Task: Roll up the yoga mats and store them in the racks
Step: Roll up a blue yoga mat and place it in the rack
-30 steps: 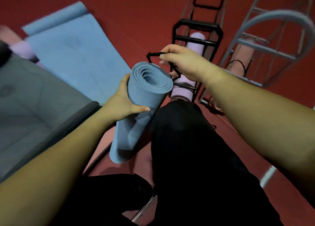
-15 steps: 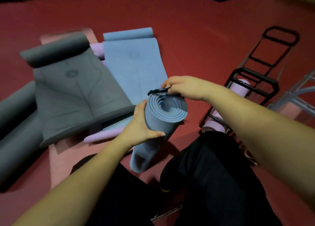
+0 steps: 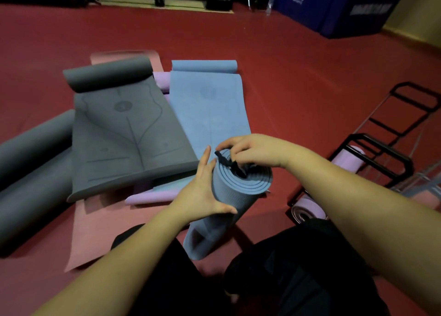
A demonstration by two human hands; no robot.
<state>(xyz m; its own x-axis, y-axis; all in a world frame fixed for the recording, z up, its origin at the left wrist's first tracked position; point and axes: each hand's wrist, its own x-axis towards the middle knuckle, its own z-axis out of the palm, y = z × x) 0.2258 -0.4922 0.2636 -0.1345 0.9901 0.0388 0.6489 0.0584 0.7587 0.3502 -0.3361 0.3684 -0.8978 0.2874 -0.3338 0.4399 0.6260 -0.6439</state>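
My left hand (image 3: 202, 194) grips the rolled blue foam mat (image 3: 229, 196); my right hand (image 3: 253, 150) now pinches the black strap (image 3: 229, 164), probably onto its top; black wire rack (image 3: 372, 163) waits at three o'clock.

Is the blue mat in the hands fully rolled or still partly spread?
Fully rolled: the blue mat shows a tight spiral at its top end, the left hand wrapped round it, the right hand holding a black strap there.

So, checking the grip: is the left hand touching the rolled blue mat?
Touching. The head view shows the left hand wrapped against the rolled blue mat.
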